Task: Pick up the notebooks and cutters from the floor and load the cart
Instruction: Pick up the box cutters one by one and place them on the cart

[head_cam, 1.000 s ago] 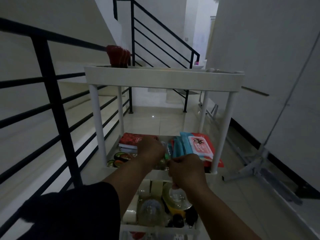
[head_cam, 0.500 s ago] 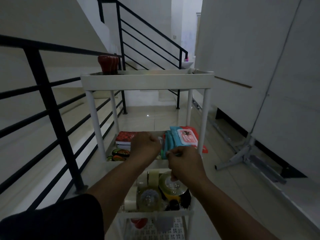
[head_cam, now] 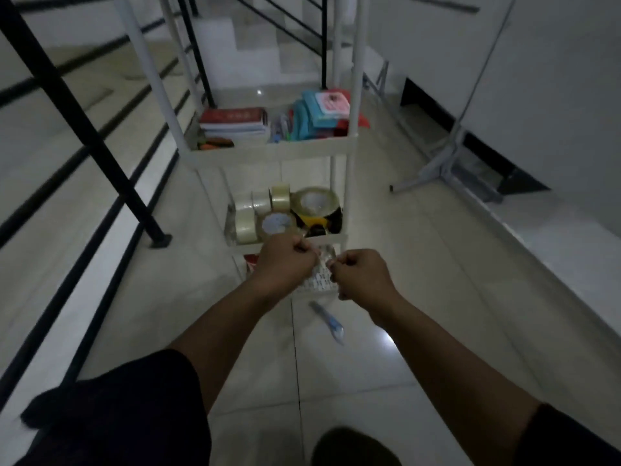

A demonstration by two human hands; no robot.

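A white tiered cart [head_cam: 268,153] stands ahead on the tiled floor. Its middle shelf holds a stack of red notebooks [head_cam: 235,122], teal and pink notebooks [head_cam: 319,111] and some pens between them. A blue cutter [head_cam: 327,319] lies on the floor just in front of the cart's base. My left hand [head_cam: 285,260] and my right hand [head_cam: 359,274] are curled into fists side by side, in front of the lower shelf and above the cutter. I see nothing clearly held in either hand.
Several tape rolls [head_cam: 285,210] fill the cart's lower shelf. A black stair railing [head_cam: 100,153] runs along the left. Grey metal stand legs [head_cam: 443,169] spread on the floor at the right, below a white wall panel. My foot [head_cam: 356,445] shows at the bottom edge.
The view has tilted down, bringing the floor and the blue cutter into sight. Both hands have drawn back from the middle shelf down to the lower shelf's front.
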